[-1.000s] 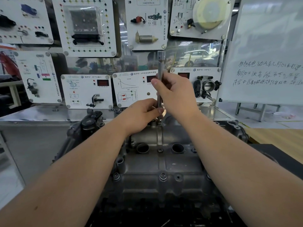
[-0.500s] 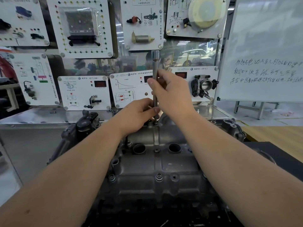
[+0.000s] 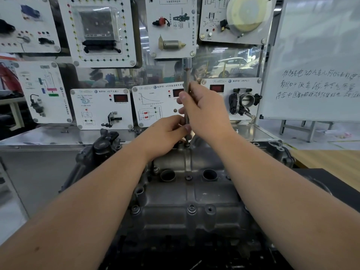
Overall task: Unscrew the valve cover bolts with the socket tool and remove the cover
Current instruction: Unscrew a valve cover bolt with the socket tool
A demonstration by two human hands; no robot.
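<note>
A dark grey metal valve cover [image 3: 187,193] lies in front of me, with two round openings and several bolts along its ridges. A long silver socket tool [image 3: 187,75] stands upright on a bolt at the cover's far edge. My right hand [image 3: 204,112] grips the tool's shaft around its middle. My left hand [image 3: 165,133] pinches the lower end of the shaft just above the bolt. The tool's tip and the bolt head are mostly hidden by my fingers. One bolt [image 3: 191,209] sits near the cover's middle front.
A steel shelf [image 3: 48,137] runs behind the engine, backed by white training panels [image 3: 101,108] with sensors and a throttle body [image 3: 244,101]. A whiteboard [image 3: 319,61] stands at the right. A wooden surface [image 3: 331,162] lies to the right.
The view has shifted slightly, so the scene sits a little lower and to the right. My right hand's fingers have shifted slightly on the shaft; the tool stays upright on the same bolt.
</note>
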